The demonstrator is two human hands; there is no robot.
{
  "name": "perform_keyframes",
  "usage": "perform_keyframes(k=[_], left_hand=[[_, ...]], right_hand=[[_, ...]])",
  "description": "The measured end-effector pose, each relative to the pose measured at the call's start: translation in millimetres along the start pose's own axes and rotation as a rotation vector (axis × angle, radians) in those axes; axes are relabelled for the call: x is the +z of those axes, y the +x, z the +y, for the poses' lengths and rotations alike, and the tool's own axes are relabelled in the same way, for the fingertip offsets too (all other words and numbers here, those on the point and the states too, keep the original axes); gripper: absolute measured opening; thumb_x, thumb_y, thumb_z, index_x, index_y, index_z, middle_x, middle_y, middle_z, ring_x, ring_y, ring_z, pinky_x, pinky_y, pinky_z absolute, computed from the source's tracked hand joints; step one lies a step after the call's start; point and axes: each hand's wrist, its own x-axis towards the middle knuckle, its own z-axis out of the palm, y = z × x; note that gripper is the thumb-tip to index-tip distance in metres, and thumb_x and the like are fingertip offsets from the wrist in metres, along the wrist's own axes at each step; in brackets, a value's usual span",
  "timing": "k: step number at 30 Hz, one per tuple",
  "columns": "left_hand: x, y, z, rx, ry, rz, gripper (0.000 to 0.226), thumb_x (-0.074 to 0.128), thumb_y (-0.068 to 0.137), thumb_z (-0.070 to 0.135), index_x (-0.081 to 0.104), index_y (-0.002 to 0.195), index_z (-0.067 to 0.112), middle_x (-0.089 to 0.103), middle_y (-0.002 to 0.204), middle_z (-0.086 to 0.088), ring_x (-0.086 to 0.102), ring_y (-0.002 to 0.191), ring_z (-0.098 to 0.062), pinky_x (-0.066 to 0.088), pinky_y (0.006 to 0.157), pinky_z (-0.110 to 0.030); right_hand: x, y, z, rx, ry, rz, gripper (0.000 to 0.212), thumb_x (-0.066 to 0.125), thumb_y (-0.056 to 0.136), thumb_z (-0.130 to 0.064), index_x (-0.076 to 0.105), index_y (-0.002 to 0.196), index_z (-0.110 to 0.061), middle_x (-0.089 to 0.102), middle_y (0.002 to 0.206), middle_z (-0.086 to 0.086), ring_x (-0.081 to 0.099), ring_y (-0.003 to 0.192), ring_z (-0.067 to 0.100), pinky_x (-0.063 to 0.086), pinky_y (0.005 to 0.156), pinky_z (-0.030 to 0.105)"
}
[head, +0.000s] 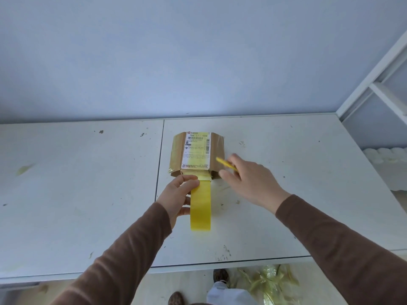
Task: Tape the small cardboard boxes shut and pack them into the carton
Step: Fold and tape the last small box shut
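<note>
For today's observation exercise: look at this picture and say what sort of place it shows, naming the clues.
Probably a plain packing workroom. A scuffed white table carries a labelled cardboard box being sealed with yellow tape, white shelving stands alongside, and tape scraps litter the floor.

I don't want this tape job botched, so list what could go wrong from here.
1. The right hand brings a blurred yellow tool, likely a cutter, toward the stretched yellow tape close to the left hand; its fingers could get nicked.
2. Neither hand pins the small cardboard box, so pulling on the tape roll may drag it along the white table.
3. Slack tape may wrinkle or stick to itself.
</note>
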Motion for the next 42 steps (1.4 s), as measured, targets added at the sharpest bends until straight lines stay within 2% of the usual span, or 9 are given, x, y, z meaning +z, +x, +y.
perform_keyframes(k=[5, 10, 14, 16, 18, 23, 28, 35, 42], left_hand=[[-9.0, 2.1, 9.6, 0.033, 0.241, -0.025, 0.014, 0.066, 0.095, 0.029, 0.069, 0.108, 0.025, 0.067, 0.096, -0.007, 0.063, 0.078, -0.023, 0.054, 0.063, -0.03], [-45.2, -12.5, 17.5, 0.142, 0.565, -0.124, 0.024, 0.068, 0.073, 0.043, 0.07, 0.097, 0.041, 0.059, 0.074, -0.004, 0.05, 0.064, -0.02, 0.042, 0.056, -0.027], [-65.6, -38.1, 15.1, 0.322, 0.442, -0.202, 0.034, 0.065, 0.083, 0.03, 0.066, 0.118, 0.031, 0.045, 0.065, 0.01, 0.042, 0.062, -0.013, 0.039, 0.057, -0.02], [-72.2, -47.3, 15.0, 0.366, 0.402, -0.23, 0.037, 0.065, 0.086, 0.026, 0.064, 0.122, 0.028, 0.047, 0.068, 0.008, 0.043, 0.065, -0.015, 0.038, 0.059, -0.021], [-76.7, -52.8, 15.0, 0.393, 0.393, -0.236, 0.037, 0.068, 0.085, 0.032, 0.064, 0.122, 0.031, 0.051, 0.074, 0.003, 0.044, 0.069, -0.019, 0.039, 0.062, -0.026], [-91.9, -61.1, 8.3, 0.448, 0.433, -0.136, 0.047, 0.067, 0.078, 0.046, 0.062, 0.124, 0.04, 0.053, 0.077, 0.013, 0.045, 0.07, -0.016, 0.04, 0.066, -0.029], [-110.5, -69.0, -8.2, 0.548, 0.446, 0.034, 0.064, 0.065, 0.086, 0.033, 0.03, 0.137, 0.05, 0.067, 0.087, -0.007, 0.054, 0.067, -0.019, 0.048, 0.066, -0.029], [-140.8, -65.2, -17.3, 0.648, 0.918, 0.42, 0.085, 0.065, 0.094, 0.032, 0.006, 0.152, 0.054, 0.06, 0.109, 0.012, 0.065, 0.09, -0.019, 0.052, 0.08, -0.035], [-174.7, -55.6, -25.0, 0.545, 1.155, 0.483, 0.089, 0.061, 0.097, 0.035, -0.004, 0.155, 0.054, 0.065, 0.124, 0.006, 0.068, 0.104, -0.023, 0.055, 0.084, -0.038]], right_hand=[[24.5, 18.3, -24.3, -0.098, -0.201, -0.071, 0.051, 0.041, 0.103, -0.017, 0.037, 0.151, -0.032, 0.055, 0.136, 0.003, 0.064, 0.099, 0.033, 0.046, 0.074, 0.038], [20.5, 25.6, -22.7, -0.088, -0.075, -0.084, 0.047, 0.042, 0.104, -0.019, 0.044, 0.151, -0.027, 0.052, 0.118, 0.003, 0.06, 0.097, 0.03, 0.043, 0.073, 0.036], [17.4, 15.2, -39.6, -0.049, 0.444, 0.174, 0.03, 0.048, 0.107, -0.026, 0.067, 0.129, -0.034, 0.058, 0.086, -0.007, 0.051, 0.077, 0.006, 0.04, 0.07, 0.031], [20.3, 9.1, -58.1, -0.05, 0.68, 0.073, 0.025, 0.045, 0.106, -0.046, 0.069, 0.099, -0.05, 0.056, 0.081, -0.007, 0.051, 0.072, -0.002, 0.041, 0.071, 0.029], [27.7, 4.1, -76.8, -0.102, 0.654, -0.097, 0.029, 0.043, 0.099, -0.065, 0.068, 0.105, -0.052, 0.057, 0.097, -0.007, 0.057, 0.092, 0.0, 0.045, 0.085, 0.029], [54.1, 10.7, -103.0, -0.181, 0.54, -0.022, 0.025, 0.051, 0.106, -0.034, 0.07, 0.121, -0.026, 0.054, 0.092, -0.005, 0.056, 0.088, 0.01, 0.046, 0.079, 0.032], [75.4, 16.6, -132.1, 0.0, 0.692, 0.031, 0.009, 0.058, 0.103, -0.032, 0.063, 0.104, -0.025, 0.058, 0.084, -0.006, 0.055, 0.071, 0.011, 0.044, 0.066, 0.029], [99.0, 12.2, -184.5, 0.612, 1.721, -0.242, 0.02, 0.054, 0.103, -0.015, 0.048, 0.084, -0.016, 0.048, 0.062, -0.001, 0.034, 0.041, 0.008, 0.019, 0.037, 0.018], [137.1, 18.9, -206.3, 0.691, 1.579, -0.375, 0.015, 0.06, 0.102, -0.024, 0.057, 0.092, -0.014, 0.065, 0.078, 0.003, 0.065, 0.073, 0.021, 0.061, 0.065, 0.037]])
